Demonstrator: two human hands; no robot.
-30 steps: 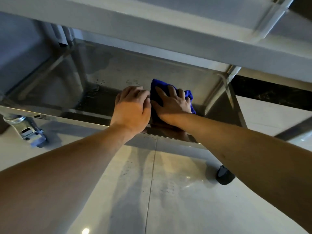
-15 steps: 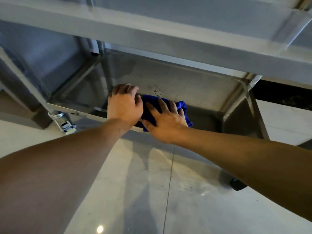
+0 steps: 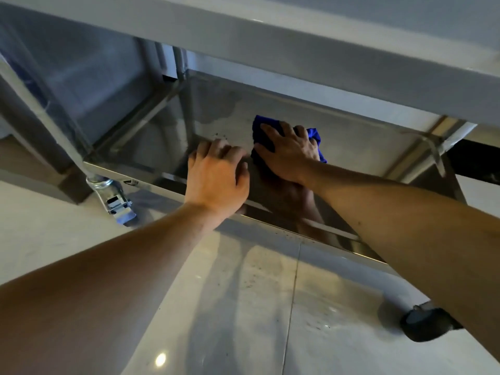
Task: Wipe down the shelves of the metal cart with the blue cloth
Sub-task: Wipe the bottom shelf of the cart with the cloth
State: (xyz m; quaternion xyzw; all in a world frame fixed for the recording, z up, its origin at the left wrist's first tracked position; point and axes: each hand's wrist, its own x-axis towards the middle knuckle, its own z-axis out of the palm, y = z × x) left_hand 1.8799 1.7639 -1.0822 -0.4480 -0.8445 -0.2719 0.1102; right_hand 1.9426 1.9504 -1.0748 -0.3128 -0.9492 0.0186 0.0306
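Observation:
The metal cart's bottom shelf (image 3: 351, 147) is a shallow steel tray with a raised rim. On it lies the blue cloth (image 3: 261, 128), mostly covered by my right hand (image 3: 289, 152), which presses flat on it with spread fingers, near the middle of the shelf. My left hand (image 3: 216, 177) rests palm down on the shelf just left of the cloth, its wrist over the front rim (image 3: 319, 231); it holds nothing. Small dark specks (image 3: 220, 135) dot the shelf beyond my left fingers.
The shelf above (image 3: 270, 50) overhangs closely, leaving a low gap. A caster with a blue brake (image 3: 116, 204) sits at the front left corner, a black wheel (image 3: 424, 324) at the front right. Glossy floor tiles (image 3: 216, 307) lie below. Steel posts (image 3: 178, 66) stand at the corners.
My right hand has pushed the cloth away from the front rim toward the back of the shelf. My left hand stays beside it on the shelf.

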